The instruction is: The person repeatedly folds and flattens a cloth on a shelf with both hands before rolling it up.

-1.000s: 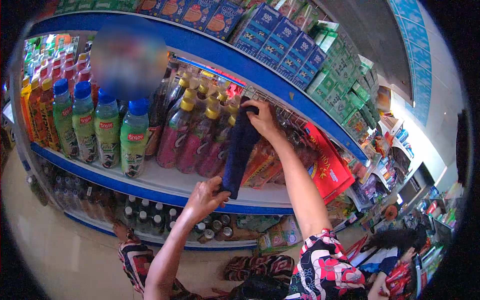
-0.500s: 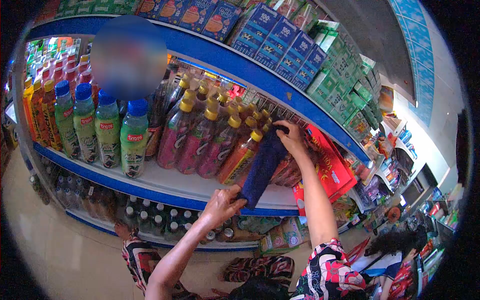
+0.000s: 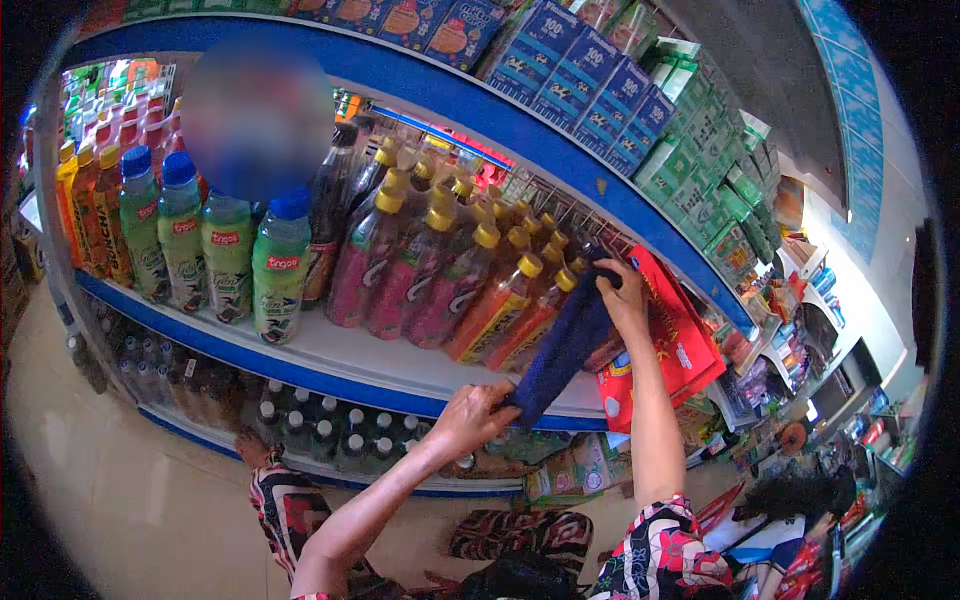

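A dark blue cloth (image 3: 558, 350) is stretched on a slant in front of the bottles on the middle shelf. Its lower end is pinched by my left hand (image 3: 470, 418) near the shelf's front edge. Up at its top end, the fingers of my right hand (image 3: 625, 298) are closed on it. Just left of the cloth stand yellow-capped bottles with orange labels (image 3: 500, 313), then pink-labelled bottles (image 3: 362, 268). The cloth hides part of the bottles behind it. A red printed bag (image 3: 672, 335) hangs beside my right hand.
Blue-capped green bottles (image 3: 280, 265) stand along the shelf edge (image 3: 330, 375) at left. Cartons (image 3: 590, 85) fill the upper shelf. White-capped bottles (image 3: 322, 440) line the lower shelf. Another person (image 3: 775, 520) is at the lower right.
Both hands and the cloth have shifted right against the bottles. A second orange-labelled bottle now shows beside the cloth. The view has also moved slightly.
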`<state>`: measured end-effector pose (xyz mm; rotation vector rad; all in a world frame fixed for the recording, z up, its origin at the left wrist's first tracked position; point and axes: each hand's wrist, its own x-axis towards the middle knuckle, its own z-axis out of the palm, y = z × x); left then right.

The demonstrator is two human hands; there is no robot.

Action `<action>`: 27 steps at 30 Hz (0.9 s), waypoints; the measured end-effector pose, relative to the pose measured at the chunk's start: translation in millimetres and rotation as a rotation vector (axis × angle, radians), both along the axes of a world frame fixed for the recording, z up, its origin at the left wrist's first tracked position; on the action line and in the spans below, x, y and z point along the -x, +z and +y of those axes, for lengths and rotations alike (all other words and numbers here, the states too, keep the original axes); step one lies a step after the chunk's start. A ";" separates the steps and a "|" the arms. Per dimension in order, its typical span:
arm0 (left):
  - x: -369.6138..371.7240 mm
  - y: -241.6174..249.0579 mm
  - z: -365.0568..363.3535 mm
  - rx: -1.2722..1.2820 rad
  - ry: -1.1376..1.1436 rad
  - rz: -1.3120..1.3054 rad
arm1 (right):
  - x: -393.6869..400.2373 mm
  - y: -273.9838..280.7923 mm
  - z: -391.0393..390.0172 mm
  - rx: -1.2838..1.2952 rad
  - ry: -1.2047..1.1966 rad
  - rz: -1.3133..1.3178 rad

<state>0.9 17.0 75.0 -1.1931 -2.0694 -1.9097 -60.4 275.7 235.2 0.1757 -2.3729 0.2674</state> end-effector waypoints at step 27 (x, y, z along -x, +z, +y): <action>11.2 -22.9 5.2 0.017 0.032 -0.011 | -27.3 -60.6 -5.6 0.062 0.029 0.088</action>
